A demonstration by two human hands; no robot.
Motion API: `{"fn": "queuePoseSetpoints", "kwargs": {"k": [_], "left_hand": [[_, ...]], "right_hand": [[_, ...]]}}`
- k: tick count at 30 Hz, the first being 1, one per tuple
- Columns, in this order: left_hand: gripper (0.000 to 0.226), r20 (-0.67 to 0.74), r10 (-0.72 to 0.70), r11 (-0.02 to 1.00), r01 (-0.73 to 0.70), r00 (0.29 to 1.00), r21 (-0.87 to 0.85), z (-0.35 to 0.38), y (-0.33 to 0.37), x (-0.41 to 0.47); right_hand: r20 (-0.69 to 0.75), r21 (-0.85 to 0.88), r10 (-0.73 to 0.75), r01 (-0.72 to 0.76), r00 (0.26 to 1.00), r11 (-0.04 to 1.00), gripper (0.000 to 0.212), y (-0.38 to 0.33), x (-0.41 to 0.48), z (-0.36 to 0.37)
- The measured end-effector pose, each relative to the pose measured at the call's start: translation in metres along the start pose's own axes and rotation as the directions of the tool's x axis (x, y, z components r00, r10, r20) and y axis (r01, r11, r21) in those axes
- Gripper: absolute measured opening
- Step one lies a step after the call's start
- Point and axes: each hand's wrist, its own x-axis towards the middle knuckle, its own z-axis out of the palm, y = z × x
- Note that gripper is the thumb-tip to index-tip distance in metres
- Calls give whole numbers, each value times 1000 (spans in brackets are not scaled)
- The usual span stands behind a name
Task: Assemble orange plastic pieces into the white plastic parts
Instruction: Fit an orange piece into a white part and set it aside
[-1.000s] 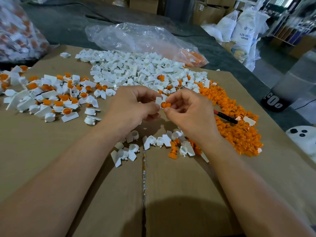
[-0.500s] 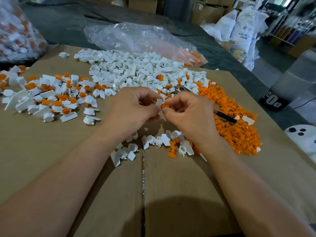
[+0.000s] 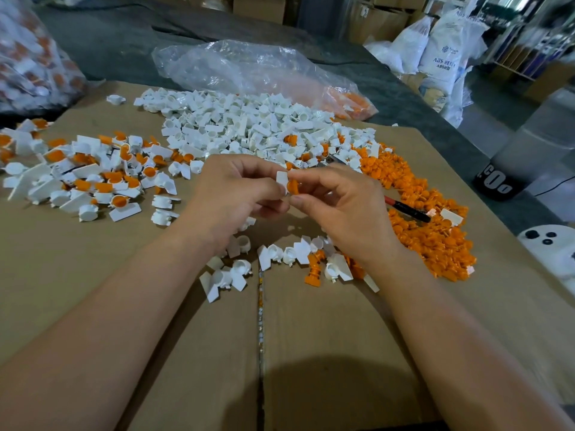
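Now brought together, where a second ago held a little apart: orange piece [image 3: 292,186] pressed flat against the white part [image 3: 282,179], touching it, round orange face turned toward the camera. White part gripped in the left hand [image 3: 236,194], fingers curled round it, only the flat tab showing above the thumb; orange piece pinched in the right hand [image 3: 348,213] between thumb below and forefinger above. Both held in the air over the cardboard [image 3: 186,353], just in front of the big heap of white parts [image 3: 249,129]. Hands drawn tighter than half a second ago, knuckles nearly meeting. Cannot tell whether snapped fully home or only started, seam hidden by fingertips. Judged from that, mid-insertion: probably calls for one more firm squeeze straight along the socket, then a drop onto the finished heap [image 3: 93,178] at far left. Some risk of going in crooked if pushed at an angle. Plenty left to do, going by the loose orange heap [image 3: 429,225] at right, with a red-and-black pen [image 3: 407,209] lying on its near edge, and by the scatter of spare parts [image 3: 273,253] under the wrists. No shift among the heaps over that second, only a slight swing of the view.
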Motion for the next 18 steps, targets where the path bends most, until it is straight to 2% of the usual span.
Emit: {"fn": "queuePoseSetpoints", "kwargs": {"k": [8,13,18], "left_hand": [[16,67,-26,999,23,997,46,-1,-1,-2],[13,56,-61,998,61,997,-1,-1,1,-1],[15,63,-88,996,89,994,-2,-2,2,0]], "right_hand": [[35,150,30,-35,999,988,30,4,-2,-3],[57,199,17,-28,998,980,48,6,-2,-1],[40,192,3,-10,999,981,39,7,-1,0]]}}
